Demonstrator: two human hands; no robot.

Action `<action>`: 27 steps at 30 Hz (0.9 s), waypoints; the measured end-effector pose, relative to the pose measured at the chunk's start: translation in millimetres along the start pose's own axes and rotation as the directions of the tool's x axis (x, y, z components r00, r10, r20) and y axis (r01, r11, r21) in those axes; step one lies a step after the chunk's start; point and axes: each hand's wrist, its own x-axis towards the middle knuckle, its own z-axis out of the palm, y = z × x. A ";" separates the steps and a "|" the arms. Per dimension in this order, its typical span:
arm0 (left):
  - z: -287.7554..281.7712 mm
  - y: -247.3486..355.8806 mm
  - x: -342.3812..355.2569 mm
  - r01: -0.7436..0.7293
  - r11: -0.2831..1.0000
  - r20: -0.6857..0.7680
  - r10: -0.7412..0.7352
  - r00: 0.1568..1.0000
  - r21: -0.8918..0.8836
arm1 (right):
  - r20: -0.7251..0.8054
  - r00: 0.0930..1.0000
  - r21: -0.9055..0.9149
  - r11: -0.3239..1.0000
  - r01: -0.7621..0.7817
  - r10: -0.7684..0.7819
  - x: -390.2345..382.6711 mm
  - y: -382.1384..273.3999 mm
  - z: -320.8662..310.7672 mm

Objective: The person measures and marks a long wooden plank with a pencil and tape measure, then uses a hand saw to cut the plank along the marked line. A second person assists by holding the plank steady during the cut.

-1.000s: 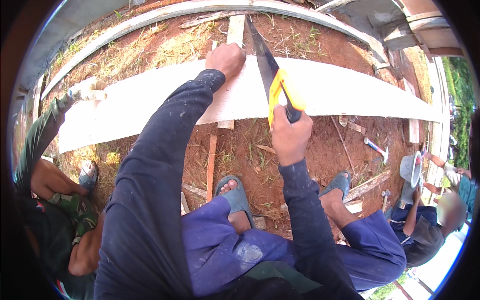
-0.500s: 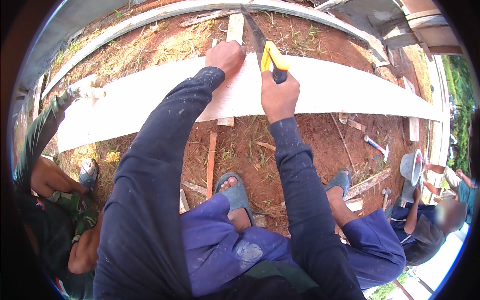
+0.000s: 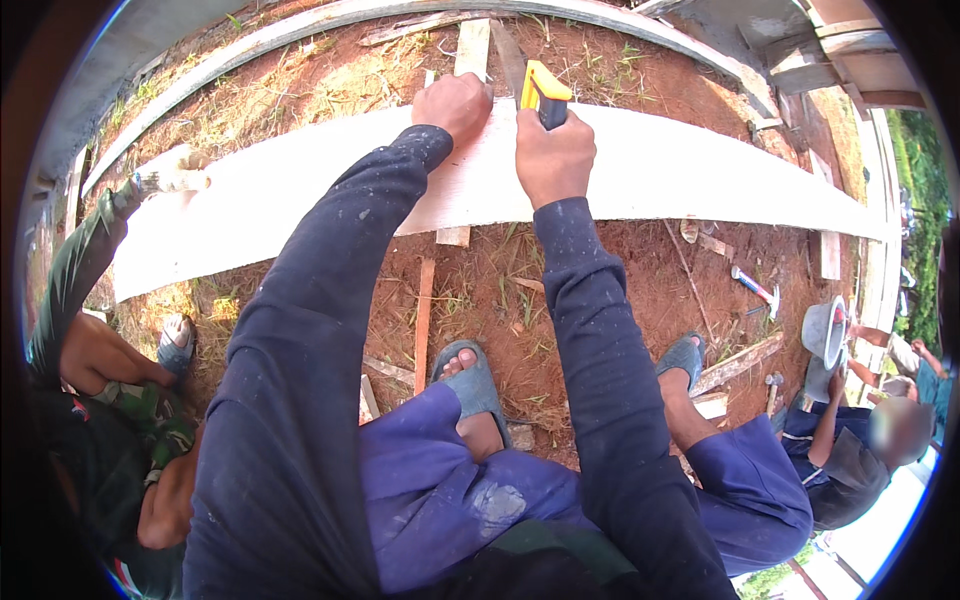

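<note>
A long pale board (image 3: 680,170) lies across in front of me, sunlit almost to white. My right hand (image 3: 556,158) is wrapped round the yellow and black handle of a handsaw (image 3: 545,92). The saw's blade points away from me past the board's far edge; where its teeth meet the wood I cannot make out. Just left of the saw, my left hand (image 3: 454,107) presses on the board's far edge with its fingers curled over. A wooden batten (image 3: 473,52) runs under the board there and sticks out on both sides.
At the left, a co-worker's gloved hand (image 3: 175,172) rests on the board's end. A hammer (image 3: 755,290) lies on the red soil at right. Near it another person crouches by a grey bucket (image 3: 823,332). Wood strips (image 3: 424,315) lie around my sandalled feet.
My right hand has shifted slightly away from me and left with the saw, its blade showing less beyond the board. My left hand has stayed almost in place.
</note>
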 end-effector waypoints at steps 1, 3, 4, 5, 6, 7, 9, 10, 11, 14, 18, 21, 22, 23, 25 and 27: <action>-3.8 2.3 -1.0 0.028 0.999 0.008 -0.027 1.000 -0.033 | 0.000 1.000 -0.017 1.000 -0.003 0.003 -1.4 1.4 -1.7; -10.0 -5.9 -5.9 0.088 0.994 0.006 -0.088 0.996 -0.060 | 0.035 0.997 0.212 0.974 -0.081 0.076 -40.3 18.9 -16.7; -13.4 -14.9 -8.8 0.107 0.993 0.001 -0.107 0.994 -0.048 | 0.050 0.996 0.191 0.979 -0.078 0.070 -70.8 23.6 -34.9; -11.4 -13.1 -11.8 0.110 0.993 0.011 -0.109 0.994 -0.053 | 0.068 0.986 0.223 0.961 -0.166 0.154 -103.5 22.8 -61.2; -14.2 -8.4 -11.8 0.134 0.990 0.072 -0.130 0.989 -0.053 | 0.102 0.975 0.254 0.943 -0.217 0.197 -133.1 21.0 -85.6; -15.1 -5.9 -12.0 0.119 0.991 0.026 -0.117 0.993 -0.065 | 0.068 0.977 0.237 0.948 -0.210 0.200 -159.1 31.9 -104.3; -13.7 -3.5 -16.9 0.082 0.992 -0.054 -0.087 0.995 -0.091 | 0.082 0.967 0.279 0.926 -0.254 0.241 -169.9 23.0 -113.2; -13.1 -6.5 -19.0 0.085 0.993 -0.048 -0.089 0.995 -0.080 | 0.090 0.966 0.302 0.918 -0.257 0.241 -159.6 19.5 -104.3; -13.2 -9.7 -17.0 0.083 0.994 -0.050 -0.086 0.995 -0.065 | 0.095 0.968 0.332 0.909 -0.252 0.234 -142.1 16.5 -90.0; -3.9 -4.2 -12.4 0.019 0.999 -0.063 -0.022 0.998 -0.044 | 0.061 0.998 0.143 0.989 -0.027 0.018 -48.9 12.5 -18.4; -4.2 -2.1 -4.7 0.031 0.998 -0.035 -0.032 0.999 -0.048 | 0.057 0.998 0.022 1.000 -0.014 0.012 -4.6 0.8 2.0; -13.3 -9.8 -12.9 0.108 0.992 -0.026 -0.110 0.994 -0.063 | 0.057 0.996 0.168 0.983 -0.077 0.068 -67.9 24.6 -32.9; -16.0 -9.4 -17.3 0.138 0.988 -0.016 -0.139 0.990 -0.065 | 0.090 0.985 0.280 0.946 -0.165 0.145 -97.0 33.2 -53.8; -14.3 -6.0 -17.4 0.131 0.990 0.007 -0.131 0.991 -0.054 | 0.110 0.971 0.251 0.939 -0.233 0.212 -126.7 30.7 -81.5; -16.4 -3.3 -12.5 0.122 0.992 0.025 -0.121 0.992 -0.020 | 0.083 0.982 0.240 0.953 -0.186 0.171 -166.0 43.5 -106.9; -13.3 1.1 -14.6 0.103 0.993 0.006 -0.103 0.995 -0.056 | 0.080 0.979 0.253 0.947 -0.200 0.186 -163.3 34.3 -104.8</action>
